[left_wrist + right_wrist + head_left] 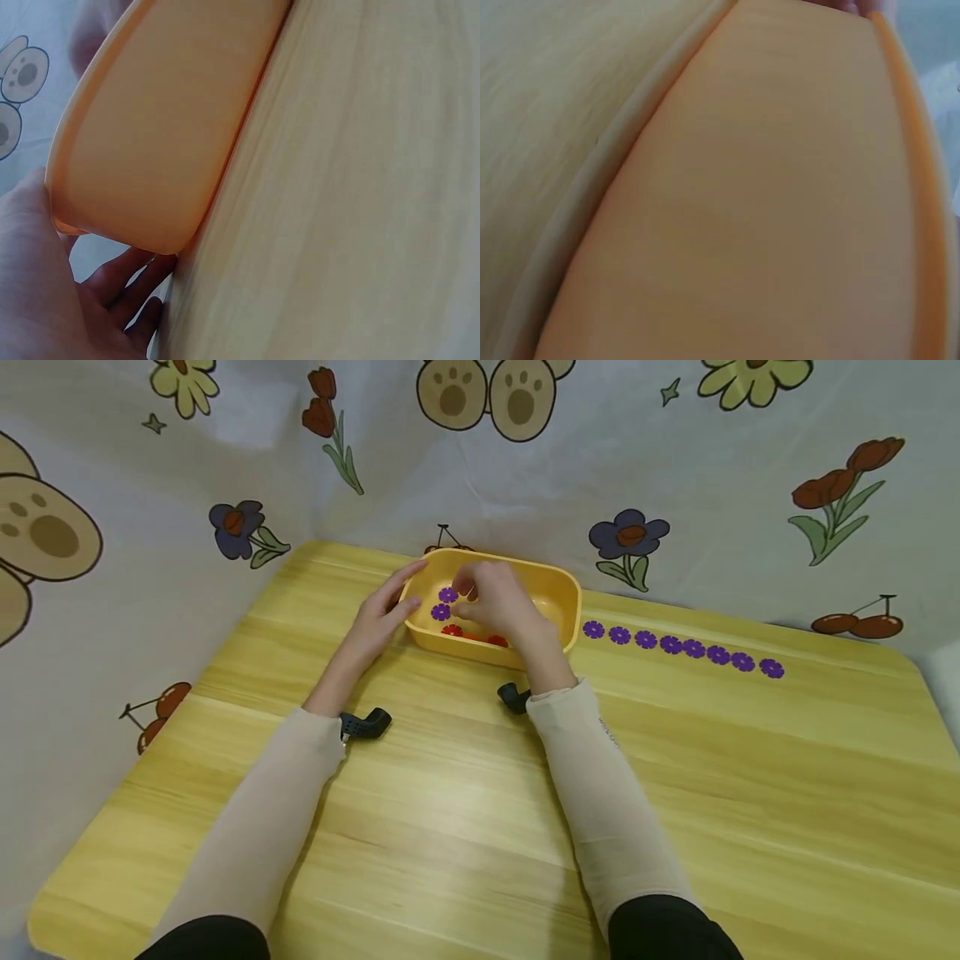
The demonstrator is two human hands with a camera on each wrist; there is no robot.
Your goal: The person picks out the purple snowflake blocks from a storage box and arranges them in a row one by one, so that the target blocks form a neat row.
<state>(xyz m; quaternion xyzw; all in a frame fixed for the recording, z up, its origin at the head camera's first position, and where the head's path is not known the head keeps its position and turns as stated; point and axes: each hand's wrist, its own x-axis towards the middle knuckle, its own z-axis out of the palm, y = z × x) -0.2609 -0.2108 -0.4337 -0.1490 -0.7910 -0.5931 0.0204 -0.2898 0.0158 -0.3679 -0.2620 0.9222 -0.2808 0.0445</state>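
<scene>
A yellow plastic tub (465, 649) stands near the table's back edge. My left hand (378, 617) holds its left end, thumb over the rim; in the left wrist view the fingers (131, 281) lie against the tub's outer end. My right hand (498, 597) reaches down inside with bent fingers; I cannot tell whether it pinches a piece. Left of those fingers lie two purple snowflake discs (447, 595), slotted round the edge. Red snowflake discs (452, 631) show along the tub's front inner side, partly hidden. The right wrist view is filled by the tub's outer wall (780, 187).
Several purple snowflake discs (693, 648) form a row on the wooden table (450, 827), running right from the tub. A patterned cloth (480, 485) hangs behind the table. Black wrist cameras (367, 724) stick out from both sleeves.
</scene>
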